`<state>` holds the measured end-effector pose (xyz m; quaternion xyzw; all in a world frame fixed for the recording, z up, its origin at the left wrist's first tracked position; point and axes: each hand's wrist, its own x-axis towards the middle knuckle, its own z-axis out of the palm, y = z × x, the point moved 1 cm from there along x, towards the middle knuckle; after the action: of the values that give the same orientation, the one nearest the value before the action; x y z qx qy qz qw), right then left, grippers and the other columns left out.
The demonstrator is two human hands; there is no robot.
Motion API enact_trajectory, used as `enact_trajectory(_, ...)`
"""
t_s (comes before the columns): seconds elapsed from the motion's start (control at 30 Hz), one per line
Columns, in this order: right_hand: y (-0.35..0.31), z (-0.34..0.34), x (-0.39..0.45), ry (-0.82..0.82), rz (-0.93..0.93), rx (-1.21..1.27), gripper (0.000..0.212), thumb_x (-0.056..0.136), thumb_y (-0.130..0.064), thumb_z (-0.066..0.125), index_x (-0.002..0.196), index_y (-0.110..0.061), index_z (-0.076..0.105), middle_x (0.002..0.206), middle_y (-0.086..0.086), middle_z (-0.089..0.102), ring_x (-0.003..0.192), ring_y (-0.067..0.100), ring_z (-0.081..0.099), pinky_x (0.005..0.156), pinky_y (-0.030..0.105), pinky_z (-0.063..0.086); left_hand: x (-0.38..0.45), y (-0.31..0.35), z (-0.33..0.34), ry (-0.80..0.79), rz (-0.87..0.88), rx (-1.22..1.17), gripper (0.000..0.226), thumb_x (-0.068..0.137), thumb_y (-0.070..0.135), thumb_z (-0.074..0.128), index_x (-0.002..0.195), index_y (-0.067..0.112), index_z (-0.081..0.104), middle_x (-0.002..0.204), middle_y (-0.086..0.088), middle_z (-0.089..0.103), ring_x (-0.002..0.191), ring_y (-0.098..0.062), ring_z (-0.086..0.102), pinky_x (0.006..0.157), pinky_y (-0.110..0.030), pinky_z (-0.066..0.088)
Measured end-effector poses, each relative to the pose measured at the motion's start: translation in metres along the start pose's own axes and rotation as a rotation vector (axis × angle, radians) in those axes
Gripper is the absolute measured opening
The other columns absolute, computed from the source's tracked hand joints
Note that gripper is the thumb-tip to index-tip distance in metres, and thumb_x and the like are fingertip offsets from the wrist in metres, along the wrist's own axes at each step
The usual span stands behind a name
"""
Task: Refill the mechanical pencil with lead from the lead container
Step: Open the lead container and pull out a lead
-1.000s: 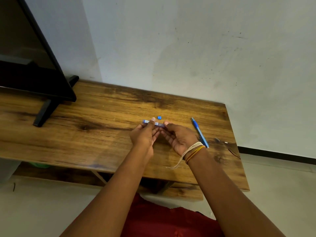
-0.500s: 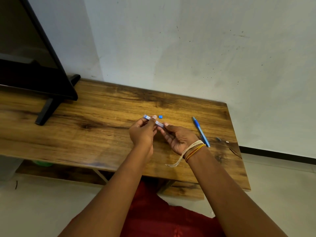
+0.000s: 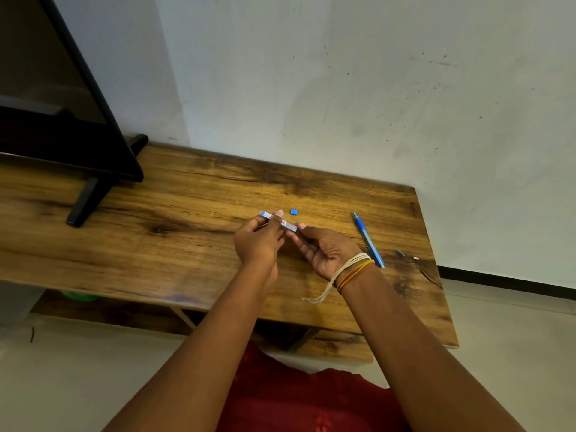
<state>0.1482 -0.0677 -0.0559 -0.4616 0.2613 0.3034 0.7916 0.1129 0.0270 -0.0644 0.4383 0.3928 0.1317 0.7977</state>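
My left hand (image 3: 258, 244) grips a slim lead container (image 3: 286, 224) with a blue and white label, tilted with its right end lower. That open end points into the cupped palm of my right hand (image 3: 327, 247), whose fingertip touches it. A small blue cap (image 3: 293, 212) lies on the wooden table (image 3: 174, 244) just behind the container. The blue mechanical pencil (image 3: 367, 240) lies on the table to the right of my right hand. Two tiny parts, one grey (image 3: 399, 252) and one pale (image 3: 416, 258), lie past the pencil's near end. No lead is visible.
A black TV (image 3: 62, 113) on its stand (image 3: 84, 204) occupies the table's left back corner. A white wall rises behind the table. The table's right edge (image 3: 436, 263) is close to the pencil. Something green (image 3: 79, 297) sits on the shelf below.
Both hands have lifted the lead container slightly off the table and tilted its right end down toward my right palm. The pencil and cap have not moved.
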Motion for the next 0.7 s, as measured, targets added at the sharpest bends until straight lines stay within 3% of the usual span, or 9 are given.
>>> enact_trajectory(0.1,0.0,0.001,-0.001,0.001,-0.01,-0.007,0.009,0.091,0.003,0.055,0.091,0.01,0.06,0.087,0.022,0.065,0.056,0.02,0.069,0.061,0.025,0.058,0.003,-0.001,-0.002,-0.003,-0.08,-0.066,0.011,0.084,0.011,0.07,0.078,0.011,0.061,0.082,-0.009,0.068,0.073,-0.017,0.067,0.068,-0.027,0.056)
enact_trajectory(0.27,-0.004,-0.002,-0.007,-0.019,-0.001,-0.046,0.014,0.094,-0.002,0.051,0.094,0.008,0.061,0.086,0.021,0.065,0.051,0.018,0.069,0.063,0.025,0.058,0.001,-0.001,-0.002,0.013,-0.145,-0.136,0.008,0.084,0.011,0.069,0.086,0.009,0.061,0.091,-0.014,0.069,0.077,-0.019,0.069,0.068,-0.027,0.056)
enact_trajectory(0.53,-0.003,-0.003,-0.011,-0.028,0.034,-0.082,0.008,0.089,0.003,0.058,0.085,0.008,0.064,0.065,0.016,0.07,0.055,0.019,0.07,0.068,0.027,0.057,-0.002,0.003,0.0,0.03,0.012,-0.07,0.011,0.083,0.013,0.071,0.09,0.007,0.064,0.081,-0.008,0.068,0.068,-0.015,0.068,0.063,-0.022,0.057)
enact_trajectory(0.7,-0.002,-0.002,-0.01,-0.026,0.019,-0.099,0.008,0.087,0.003,0.06,0.092,0.01,0.062,0.08,0.019,0.068,0.055,0.019,0.07,0.066,0.026,0.058,-0.002,0.002,0.0,0.003,-0.027,-0.114,0.01,0.083,0.01,0.07,0.078,0.01,0.061,0.076,-0.008,0.067,0.057,-0.011,0.067,0.056,-0.021,0.056)
